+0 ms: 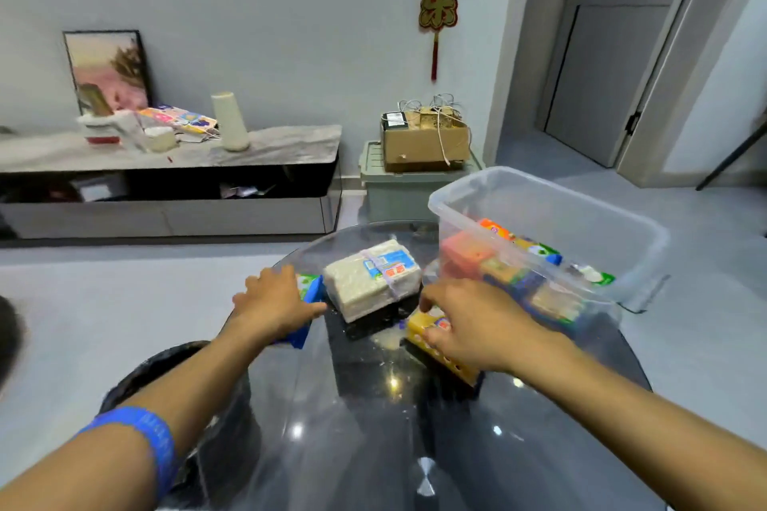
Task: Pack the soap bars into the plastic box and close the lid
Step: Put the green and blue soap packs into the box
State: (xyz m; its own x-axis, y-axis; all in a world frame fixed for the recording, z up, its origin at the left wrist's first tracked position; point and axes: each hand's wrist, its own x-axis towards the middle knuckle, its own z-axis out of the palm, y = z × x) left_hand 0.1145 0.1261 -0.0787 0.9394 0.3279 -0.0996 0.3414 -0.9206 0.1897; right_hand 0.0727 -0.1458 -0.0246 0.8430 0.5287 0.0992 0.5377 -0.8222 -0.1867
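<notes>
A clear plastic box (pixel 552 195) stands open on the right of the round glass table (pixel 373 427), holding several wrapped soap bars (pixel 514 261). A white bundled soap pack (pixel 371 278) lies in the table's middle. My left hand (pixel 276 303) rests on a blue-and-green soap pack (pixel 309 288) to its left. My right hand (pixel 473 324) grips a yellow soap pack (pixel 421 328) just in front of the box. No lid is visible on the box.
A low TV cabinet (pixel 166 178) stands against the far wall. A green crate (pixel 398 187) with a cardboard box (pixel 423 137) on top sits behind the table. A dark bin (pixel 166 369) is beside the table at my left.
</notes>
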